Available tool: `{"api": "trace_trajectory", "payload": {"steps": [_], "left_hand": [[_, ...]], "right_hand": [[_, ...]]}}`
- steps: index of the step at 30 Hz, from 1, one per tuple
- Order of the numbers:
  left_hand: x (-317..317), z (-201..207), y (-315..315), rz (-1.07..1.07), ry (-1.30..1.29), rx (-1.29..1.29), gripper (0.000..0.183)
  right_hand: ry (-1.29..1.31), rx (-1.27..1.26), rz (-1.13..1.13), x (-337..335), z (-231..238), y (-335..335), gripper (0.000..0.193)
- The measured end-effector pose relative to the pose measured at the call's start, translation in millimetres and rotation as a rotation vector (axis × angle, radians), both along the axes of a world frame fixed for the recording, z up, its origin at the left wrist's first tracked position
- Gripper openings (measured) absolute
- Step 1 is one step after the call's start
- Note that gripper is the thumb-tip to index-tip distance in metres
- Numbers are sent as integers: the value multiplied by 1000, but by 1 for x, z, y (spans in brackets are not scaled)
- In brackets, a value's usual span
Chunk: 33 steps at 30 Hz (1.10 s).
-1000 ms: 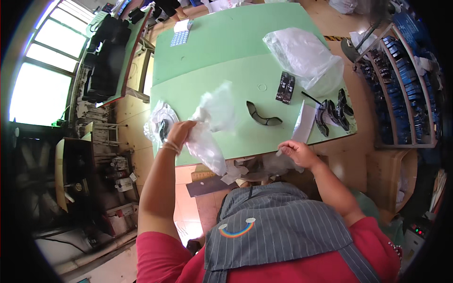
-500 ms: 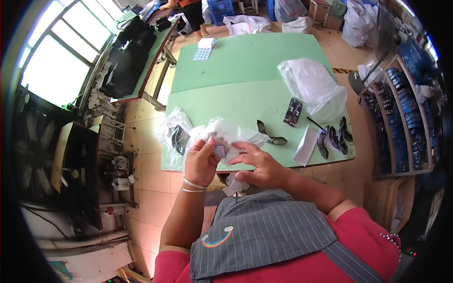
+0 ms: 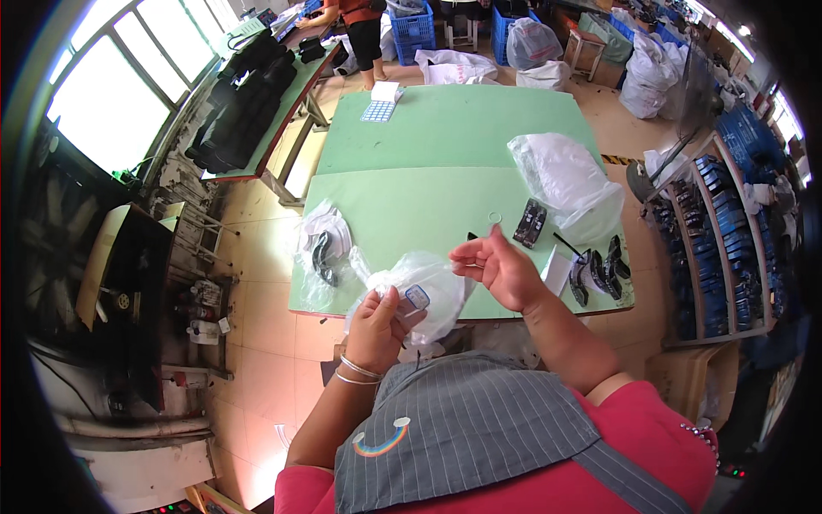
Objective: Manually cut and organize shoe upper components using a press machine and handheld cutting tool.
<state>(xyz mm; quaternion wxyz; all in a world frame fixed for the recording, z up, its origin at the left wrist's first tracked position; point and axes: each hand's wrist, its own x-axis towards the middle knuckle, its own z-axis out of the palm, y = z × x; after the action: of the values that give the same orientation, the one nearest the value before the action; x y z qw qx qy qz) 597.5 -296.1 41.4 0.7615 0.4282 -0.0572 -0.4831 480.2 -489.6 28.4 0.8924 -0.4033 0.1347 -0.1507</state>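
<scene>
My left hand [image 3: 375, 331] is closed on the gathered neck of a clear plastic bag [image 3: 441, 300], which spreads out to the right over the table's near edge. A small white and blue label [image 3: 417, 297] shows on the bag beside my fingers. At the bag's right edge my right hand [image 3: 503, 267] is raised, open, its fingers pointing left and thumb up. Just beyond its thumb tip a thin pale ring [image 3: 495, 218] shows against the tabletop. A dark tip [image 3: 472, 236] peeks out behind the right hand; the rest is hidden.
On the green table [image 3: 402, 201] lie a bagged black curved part [image 3: 324, 257] at left, a large plastic bag [image 3: 565, 180], a black packet [image 3: 530, 224], black curved parts [image 3: 599, 274] and white paper [image 3: 556, 270] at right. A calculator-like pad [image 3: 378, 111] lies far off. Another person [image 3: 364, 34] stands behind.
My right hand has moved right and up, away from my left hand, and now covers most of the black scissor-like tool. The clear bag has spread out, and its label faces up.
</scene>
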Motion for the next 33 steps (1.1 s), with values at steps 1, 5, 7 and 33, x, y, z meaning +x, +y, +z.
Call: {"api": "trace_trajectory", "payload": {"steps": [1, 5, 7, 33], "left_hand": [[-2, -1, 1, 17, -3, 34, 19], [-4, -7, -1, 59, 0, 5, 23], [-4, -4, -3, 67, 7, -66, 24], [6, 12, 18, -18, 238, -140, 25]], "right_hand": [[35, -185, -79, 3, -1, 9, 50], [-58, -1329, -573, 5, 23, 30, 25], [-174, -1638, -681, 6, 27, 31, 22], [-559, -1817, -701, -12, 51, 45, 68]]}}
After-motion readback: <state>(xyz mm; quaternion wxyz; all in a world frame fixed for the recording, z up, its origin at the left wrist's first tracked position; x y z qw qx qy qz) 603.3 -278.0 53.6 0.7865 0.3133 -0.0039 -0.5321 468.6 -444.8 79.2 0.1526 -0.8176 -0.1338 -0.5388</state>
